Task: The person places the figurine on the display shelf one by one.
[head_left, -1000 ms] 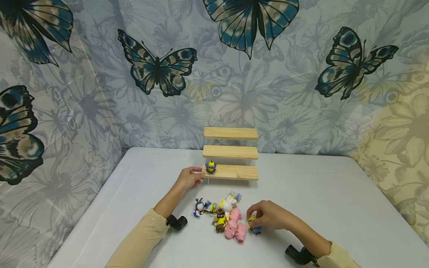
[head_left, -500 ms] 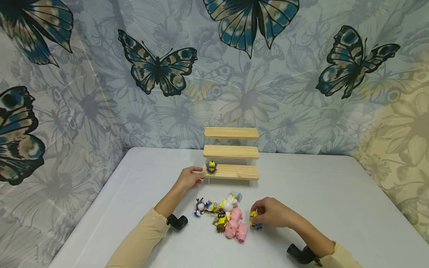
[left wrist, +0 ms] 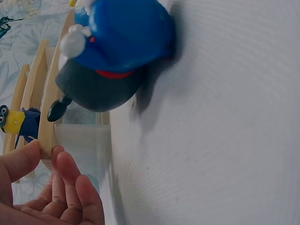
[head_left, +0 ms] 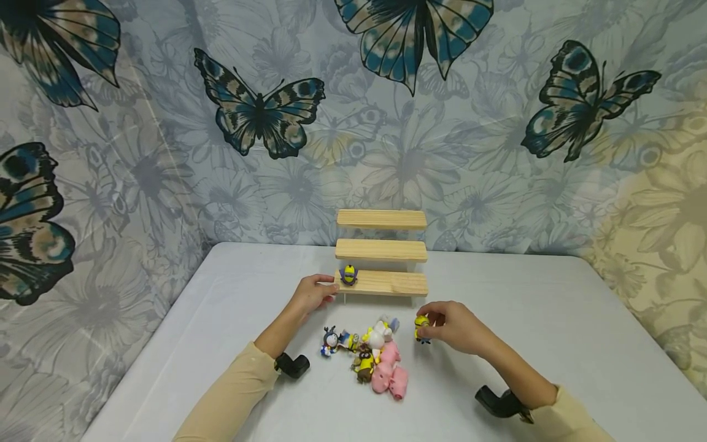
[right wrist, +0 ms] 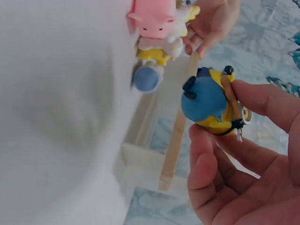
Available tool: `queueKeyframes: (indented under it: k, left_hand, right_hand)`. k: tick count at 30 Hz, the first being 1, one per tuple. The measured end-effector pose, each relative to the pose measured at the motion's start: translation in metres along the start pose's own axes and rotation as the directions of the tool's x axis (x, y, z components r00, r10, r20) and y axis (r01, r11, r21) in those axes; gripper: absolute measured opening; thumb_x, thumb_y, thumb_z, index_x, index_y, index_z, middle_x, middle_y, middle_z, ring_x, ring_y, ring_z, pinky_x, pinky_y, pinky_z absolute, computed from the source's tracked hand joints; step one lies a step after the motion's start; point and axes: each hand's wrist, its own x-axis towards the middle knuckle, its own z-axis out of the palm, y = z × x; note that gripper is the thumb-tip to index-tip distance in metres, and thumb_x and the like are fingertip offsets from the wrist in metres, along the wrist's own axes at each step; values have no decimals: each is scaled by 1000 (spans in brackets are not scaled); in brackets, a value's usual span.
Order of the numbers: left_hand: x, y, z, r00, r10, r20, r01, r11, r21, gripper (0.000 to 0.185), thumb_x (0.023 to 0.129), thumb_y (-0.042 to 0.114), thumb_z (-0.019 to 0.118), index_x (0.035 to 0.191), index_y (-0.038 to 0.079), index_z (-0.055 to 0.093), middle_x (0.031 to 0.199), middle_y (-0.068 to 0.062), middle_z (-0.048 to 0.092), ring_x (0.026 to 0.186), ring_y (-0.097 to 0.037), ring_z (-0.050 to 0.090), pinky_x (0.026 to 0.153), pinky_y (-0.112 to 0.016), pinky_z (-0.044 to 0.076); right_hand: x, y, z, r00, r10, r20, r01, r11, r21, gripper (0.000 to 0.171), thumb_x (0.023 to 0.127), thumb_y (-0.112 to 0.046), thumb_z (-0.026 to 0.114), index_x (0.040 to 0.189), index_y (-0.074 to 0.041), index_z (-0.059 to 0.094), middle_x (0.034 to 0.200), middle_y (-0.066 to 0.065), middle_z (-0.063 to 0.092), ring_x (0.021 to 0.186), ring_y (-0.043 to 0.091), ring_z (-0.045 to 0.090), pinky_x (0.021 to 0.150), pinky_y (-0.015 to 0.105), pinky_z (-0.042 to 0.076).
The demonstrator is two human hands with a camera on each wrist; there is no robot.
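Observation:
My right hand (head_left: 459,328) pinches a yellow-and-blue minion figurine (head_left: 422,326) between thumb and fingers, raised over the white table right of the toy pile. In the right wrist view the minion's rounded blue bottom (right wrist: 201,99) faces the camera. My left hand (head_left: 310,296) grips the left end of the lowest board of a three-step wooden display shelf (head_left: 394,283). The left wrist view shows the thumb on top of the board (left wrist: 47,112) and fingers curled beneath. Close beside that thumb, another minion figurine (left wrist: 18,123) with purple-blue clothing stands on the board.
In front of the shelf lies a cluster of toys: pink pigs (head_left: 381,376), a brown-and-yellow figure (head_left: 363,365), a white-and-yellow one (head_left: 378,336) and a dark-headed blue one (head_left: 329,341). The middle board (head_left: 381,250) and top board (head_left: 381,218) rise behind, near the butterfly-print backdrop.
My right hand has lifted the minion figurine from beside the pink pigs and carried it away from me, towards the shelf. The left hand stays on the board's end.

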Motion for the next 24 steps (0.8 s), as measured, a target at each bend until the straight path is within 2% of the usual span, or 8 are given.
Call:
queueKeyframes:
  k: [3, 9, 15, 24]
  left_hand:
    - [0, 1, 1, 1000, -4, 5, 4, 1000, 0, 36, 93, 21, 67, 125, 6, 62, 101, -10, 75, 74, -12, 65, 65, -25, 48]
    - [2, 2, 1, 1000, -11, 6, 11, 1000, 0, 37, 92, 20, 67, 125, 5, 61, 99, -9, 75, 72, -11, 64, 63, -24, 46]
    - [4, 2, 1, 1000, -16, 17, 16, 1000, 5, 37, 92, 22, 67, 125, 7, 61, 101, -8, 75, 75, -11, 65, 65, -24, 47]
    - [3, 2, 0, 1000, -24, 10, 24, 1000, 9, 37, 92, 22, 67, 126, 8, 61, 102, -8, 75, 78, -13, 66, 68, -26, 47]
  right_hand:
    - [3, 0, -2, 999, -7, -53, 6, 1000, -3, 32, 83, -20, 75, 109, -1, 67, 82, 0, 61, 75, 13, 52, 63, 23, 44]
    - [14, -2, -3, 994, 3, -107, -2, 1000, 9, 35, 85, -22, 73, 114, -2, 67, 87, 3, 64, 78, 14, 54, 64, 26, 44]
    - [26, -5, -5, 980, -32, -195, 35, 999, 14, 35, 87, -20, 72, 115, -1, 66, 90, 7, 66, 80, 16, 58, 64, 29, 46]
    - [47, -2, 3, 974, -61, -220, 70, 997, 36, 35, 87, -18, 72, 117, 0, 65, 92, 9, 67, 81, 17, 59, 64, 29, 47]
